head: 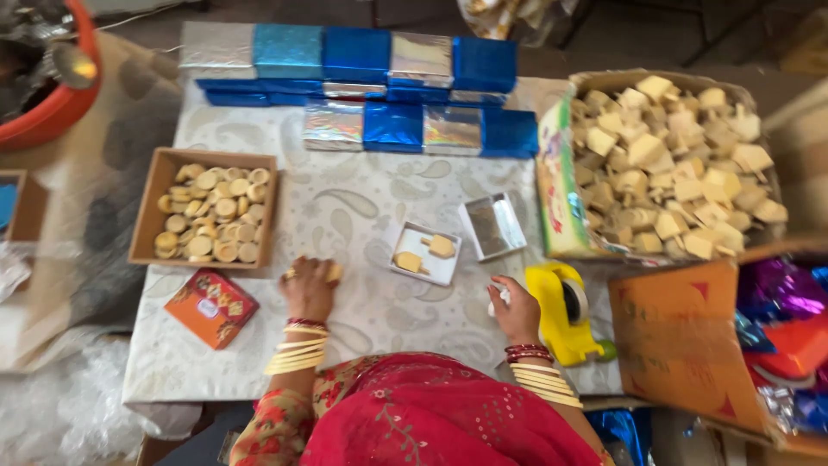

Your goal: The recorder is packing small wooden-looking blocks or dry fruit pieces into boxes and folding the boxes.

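Across the patterned cloth (362, 207) far wrapped boxes (379, 82) stand finished while our left hand (308, 283) pinches a round piece (333, 273), right hand (515, 309) fingers curl around something white, the open tray (424, 254) half filled.

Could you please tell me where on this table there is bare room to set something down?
The widest bare cloth lies between the tray of round pieces and the small white tray, below the foil boxes. Another patch sits between the left hand and right hand. The right side is crowded: yellow tape dispenser and the carton of wooden blocks.
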